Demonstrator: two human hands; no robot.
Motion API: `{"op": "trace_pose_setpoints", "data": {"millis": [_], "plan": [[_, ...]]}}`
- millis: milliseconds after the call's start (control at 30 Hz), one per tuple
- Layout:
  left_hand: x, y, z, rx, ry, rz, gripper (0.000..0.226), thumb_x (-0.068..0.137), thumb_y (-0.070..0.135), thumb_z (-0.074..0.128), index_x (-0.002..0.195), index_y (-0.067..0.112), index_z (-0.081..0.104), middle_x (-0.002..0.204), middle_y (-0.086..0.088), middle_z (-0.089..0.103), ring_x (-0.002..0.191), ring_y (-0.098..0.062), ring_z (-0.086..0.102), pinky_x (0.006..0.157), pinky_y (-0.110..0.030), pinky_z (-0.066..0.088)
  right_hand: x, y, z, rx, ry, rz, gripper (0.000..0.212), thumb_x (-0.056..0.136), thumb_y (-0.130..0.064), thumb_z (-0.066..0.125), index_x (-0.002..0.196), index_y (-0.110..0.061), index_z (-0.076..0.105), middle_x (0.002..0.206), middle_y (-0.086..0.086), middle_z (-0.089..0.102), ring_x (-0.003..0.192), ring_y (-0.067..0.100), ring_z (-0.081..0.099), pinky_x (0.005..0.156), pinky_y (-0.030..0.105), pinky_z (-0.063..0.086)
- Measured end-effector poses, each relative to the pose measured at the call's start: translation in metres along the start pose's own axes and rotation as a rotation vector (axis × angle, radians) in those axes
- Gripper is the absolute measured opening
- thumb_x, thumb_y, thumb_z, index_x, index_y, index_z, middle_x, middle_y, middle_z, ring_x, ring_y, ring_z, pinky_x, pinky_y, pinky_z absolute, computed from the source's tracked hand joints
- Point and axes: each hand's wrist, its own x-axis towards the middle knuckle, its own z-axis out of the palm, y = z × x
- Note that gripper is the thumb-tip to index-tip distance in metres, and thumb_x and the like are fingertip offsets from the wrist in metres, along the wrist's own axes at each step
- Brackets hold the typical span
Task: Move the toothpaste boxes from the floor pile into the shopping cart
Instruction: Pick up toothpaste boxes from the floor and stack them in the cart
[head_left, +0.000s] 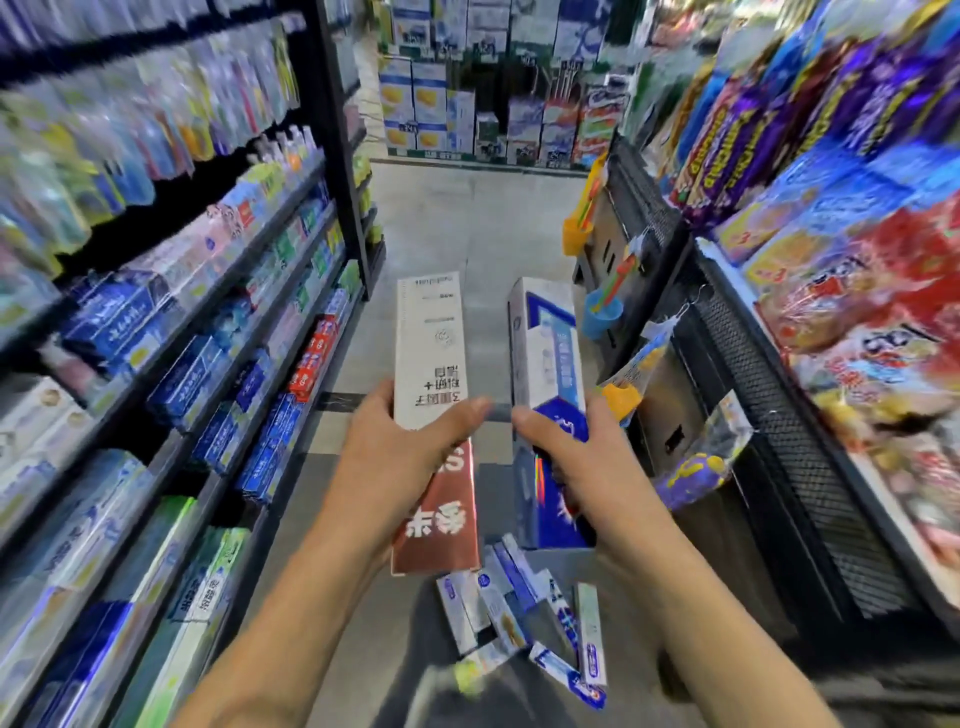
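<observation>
My left hand (400, 452) grips a long white and red toothpaste box (430, 353), held up lengthwise over the aisle. My right hand (563, 447) grips a white and blue toothpaste box (545, 343) beside it, the two boxes a little apart. Below my hands, a pile of several toothpaste boxes (524, 618) lies scattered on the grey floor. No shopping cart shows in this view.
Dark shelves with toothpaste boxes (208, 374) line the left side. Black mesh racks with snack bags (857, 322) line the right, with hanging items (639, 358) sticking into the aisle. Stacked cartons (483, 104) stand at the far end. The grey floor (467, 228) runs between.
</observation>
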Motion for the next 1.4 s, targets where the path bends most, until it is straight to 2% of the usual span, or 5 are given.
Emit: {"op": "trace_pose_setpoints", "data": {"millis": [433, 833, 1033, 1200, 1400], "plan": [[-0.005, 0.045, 0.046, 0.021, -0.274, 0.121, 0.064, 0.061, 0.053, 0.081, 0.115, 0.026, 0.063, 0.094, 0.007, 0.077, 0.071, -0.008, 0.074, 0.055, -0.018, 0.052, -0.043, -0.041, -0.042, 0.054, 0.330, -0.201, 0.049, 0.083, -0.037, 0.081, 0.123, -0.026, 0.054, 0.106, -0.003, 0.075, 0.094, 0.018, 0.075, 0.090, 0.048, 0.059], [-0.016, 0.043, 0.016, 0.070, -0.796, 0.124, 0.045, 0.073, 0.039, 0.086, 0.110, 0.021, 0.069, 0.094, 0.004, 0.078, 0.083, -0.016, 0.075, 0.073, -0.034, 0.058, -0.138, -0.015, 0.027, 0.134, 0.848, -0.209, 0.042, 0.083, -0.033, 0.078, 0.118, -0.026, 0.056, 0.097, -0.009, 0.075, 0.086, 0.011, 0.075, 0.079, 0.034, 0.061], [-0.077, 0.019, 0.025, 0.086, -1.058, 0.091, 0.042, 0.073, 0.036, 0.086, 0.108, 0.022, 0.067, 0.091, 0.006, 0.078, 0.081, -0.015, 0.075, 0.067, -0.028, 0.056, -0.219, 0.015, 0.045, 0.169, 1.099, -0.150, 0.055, 0.073, -0.043, 0.084, 0.118, -0.031, 0.056, 0.106, -0.004, 0.075, 0.095, 0.022, 0.074, 0.091, 0.051, 0.058], [-0.156, -0.007, 0.040, 0.150, -1.270, 0.095, 0.043, 0.072, 0.035, 0.087, 0.108, 0.025, 0.066, 0.093, 0.009, 0.077, 0.084, -0.013, 0.074, 0.071, -0.028, 0.057, -0.306, 0.045, 0.048, 0.246, 1.315, -0.158, 0.043, 0.087, -0.029, 0.077, 0.122, -0.024, 0.053, 0.091, -0.013, 0.075, 0.077, 0.008, 0.074, 0.063, 0.028, 0.058], [-0.274, -0.046, 0.065, 0.244, -1.461, 0.137, 0.044, 0.073, 0.035, 0.088, 0.110, 0.026, 0.066, 0.097, 0.010, 0.077, 0.085, -0.009, 0.074, 0.076, -0.031, 0.056, -0.422, 0.087, 0.038, 0.319, 1.512, -0.131, 0.041, 0.087, -0.029, 0.077, 0.120, -0.025, 0.053, 0.089, -0.012, 0.075, 0.082, 0.014, 0.075, 0.077, 0.039, 0.062]]}}
